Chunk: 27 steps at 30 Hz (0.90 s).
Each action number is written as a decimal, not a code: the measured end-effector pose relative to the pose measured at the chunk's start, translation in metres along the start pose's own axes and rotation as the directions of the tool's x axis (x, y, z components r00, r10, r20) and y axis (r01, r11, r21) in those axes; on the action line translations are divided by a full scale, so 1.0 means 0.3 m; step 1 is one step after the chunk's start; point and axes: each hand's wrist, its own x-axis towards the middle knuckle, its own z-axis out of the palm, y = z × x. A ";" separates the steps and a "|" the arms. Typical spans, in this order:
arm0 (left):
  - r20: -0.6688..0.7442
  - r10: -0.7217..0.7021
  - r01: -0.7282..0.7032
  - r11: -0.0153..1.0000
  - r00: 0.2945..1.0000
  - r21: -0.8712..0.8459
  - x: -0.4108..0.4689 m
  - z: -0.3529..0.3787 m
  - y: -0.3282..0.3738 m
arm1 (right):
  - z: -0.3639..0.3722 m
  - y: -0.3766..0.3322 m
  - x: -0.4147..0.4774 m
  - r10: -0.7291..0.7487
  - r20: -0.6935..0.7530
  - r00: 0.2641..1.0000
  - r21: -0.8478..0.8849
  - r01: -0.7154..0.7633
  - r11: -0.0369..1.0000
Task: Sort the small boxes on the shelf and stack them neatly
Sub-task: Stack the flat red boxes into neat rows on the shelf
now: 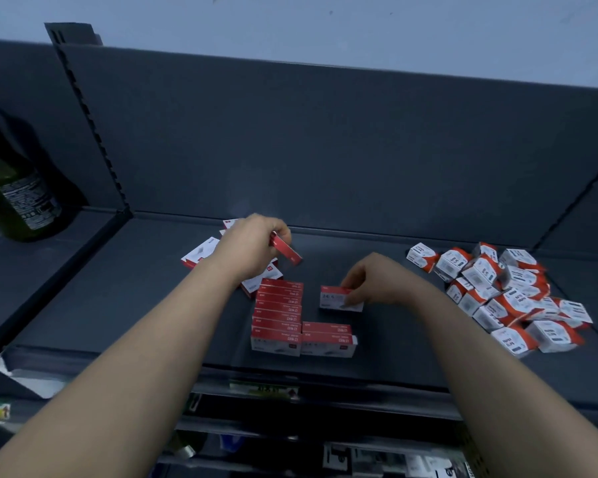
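The sorting step was in hand, and it seemed to be about half done. The left hand [252, 246] was raised above the dark grey metal shelf [118, 305], with its fingers curled round a small red cardboard box [287, 250] that was tilted in the air. The right hand [370, 284] was lower. Its fingertips pinched a red-and-white cardboard box [337, 298] that lay on the shelf, just behind the stacks.

Near the front edge stood a tall stack of red-and-white boxes [278, 319], and touching its right side a shorter stack [327, 339] of the same kind. Some loose red-and-white boxes [201, 257] lay behind the left hand. Well apart, on the right side of the shelf, a heap of white-and-orange boxes [504, 298] lay in disorder and was not yet sorted.

I judge that the next move called for placing one held box flat on the shorter stack, with the edges lined up, so that the column does not lean or slide.

Behind the shelf rose a grey back panel [325, 150], and above it a pale wall [325, 25]. A dark green glass bottle [14, 198] stood on the neighbouring shelf at the left. A lower shelf [325, 443] with labels was visible underneath, but it was too blurred to read.
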 end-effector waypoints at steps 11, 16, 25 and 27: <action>0.100 0.019 -0.004 0.989 0.995 -0.146 -0.013 0.049 0.133 | 0.042 0.019 -0.110 -0.038 0.093 0.995 0.146 0.024 0.989; 0.125 0.078 -0.057 0.984 0.989 -0.170 -0.015 0.073 0.157 | 0.044 0.041 -0.131 -0.034 0.079 0.996 0.197 0.017 0.980; 0.209 0.058 -0.017 0.981 0.976 -0.194 -0.008 0.120 0.194 | 0.045 0.055 -0.127 -0.022 0.060 0.998 0.211 0.008 0.977; 0.181 0.049 -0.009 0.977 0.982 -0.213 -0.003 0.129 0.196 | 0.047 0.052 -0.123 -0.023 0.062 0.998 0.215 0.010 0.977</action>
